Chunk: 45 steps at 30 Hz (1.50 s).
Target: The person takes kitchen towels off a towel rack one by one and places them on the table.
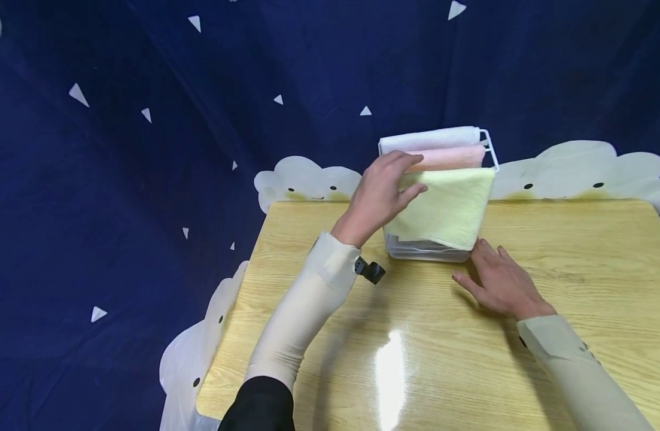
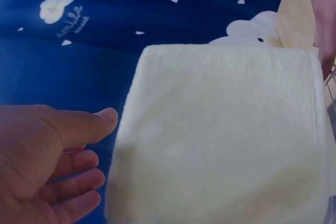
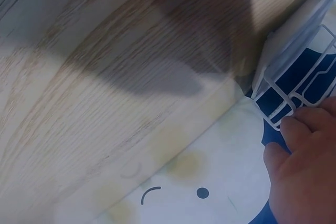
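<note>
A small white wire rack (image 1: 492, 152) stands at the table's back edge with cloths draped over its bars: white (image 1: 432, 140) at the back, pink (image 1: 453, 158) in the middle, pale yellow (image 1: 443, 206) in front. My left hand (image 1: 380, 185) is at the rack's upper left, thumb and fingers apart. In the left wrist view its thumb tip is close beside the yellow cloth's edge. My right hand (image 1: 499, 278) is low at the rack's right front corner, thumb spread away. In the right wrist view its fingertips (image 3: 294, 129) are right at the white wire frame.
Under the cloths is a clear plastic tray (image 1: 428, 254). The wood-grain table (image 1: 416, 335) carries a bright light reflection in front. White cloud-shaped edge guards (image 1: 308, 179) line its back and left sides. Behind hangs a dark blue curtain (image 1: 319, 60) with white triangles.
</note>
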Tool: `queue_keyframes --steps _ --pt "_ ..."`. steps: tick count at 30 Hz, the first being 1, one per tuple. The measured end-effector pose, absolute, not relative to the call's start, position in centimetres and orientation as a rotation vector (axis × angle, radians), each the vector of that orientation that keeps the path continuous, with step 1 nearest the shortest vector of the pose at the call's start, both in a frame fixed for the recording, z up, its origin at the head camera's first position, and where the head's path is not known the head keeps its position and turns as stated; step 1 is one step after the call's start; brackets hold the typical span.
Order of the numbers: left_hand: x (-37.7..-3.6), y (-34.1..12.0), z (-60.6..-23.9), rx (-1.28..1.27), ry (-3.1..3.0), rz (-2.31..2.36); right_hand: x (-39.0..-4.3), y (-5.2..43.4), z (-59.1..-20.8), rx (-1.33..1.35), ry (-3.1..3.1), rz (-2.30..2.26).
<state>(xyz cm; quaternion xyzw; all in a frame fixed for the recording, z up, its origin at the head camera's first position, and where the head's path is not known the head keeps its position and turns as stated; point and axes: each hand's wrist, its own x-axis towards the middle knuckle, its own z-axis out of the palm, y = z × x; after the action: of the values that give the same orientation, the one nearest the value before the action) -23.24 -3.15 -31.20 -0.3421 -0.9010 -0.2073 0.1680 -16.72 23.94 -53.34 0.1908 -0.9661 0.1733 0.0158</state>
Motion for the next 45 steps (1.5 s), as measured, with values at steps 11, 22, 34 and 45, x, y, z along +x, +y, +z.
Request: queue_keyframes --steps 11,22,34,45 --pt "-24.2 -1.9 -31.2 -0.986 -2.668 -0.502 -16.7 24.0 -53.4 0.614 -3.001 0.466" --pt "-25.3 -0.6 -31.0 -1.074 -2.711 -0.363 -16.6 24.1 -53.5 0.607 -3.001 0.482" --pt "-25.9 -0.5 -31.7 -1.049 -2.677 -0.495 -16.8 24.2 -53.7 0.590 -3.022 0.480" --pt "-26.1 -0.5 -32.0 -1.015 -2.703 -0.594 -16.8 24.1 -53.7 0.585 -3.025 0.484"
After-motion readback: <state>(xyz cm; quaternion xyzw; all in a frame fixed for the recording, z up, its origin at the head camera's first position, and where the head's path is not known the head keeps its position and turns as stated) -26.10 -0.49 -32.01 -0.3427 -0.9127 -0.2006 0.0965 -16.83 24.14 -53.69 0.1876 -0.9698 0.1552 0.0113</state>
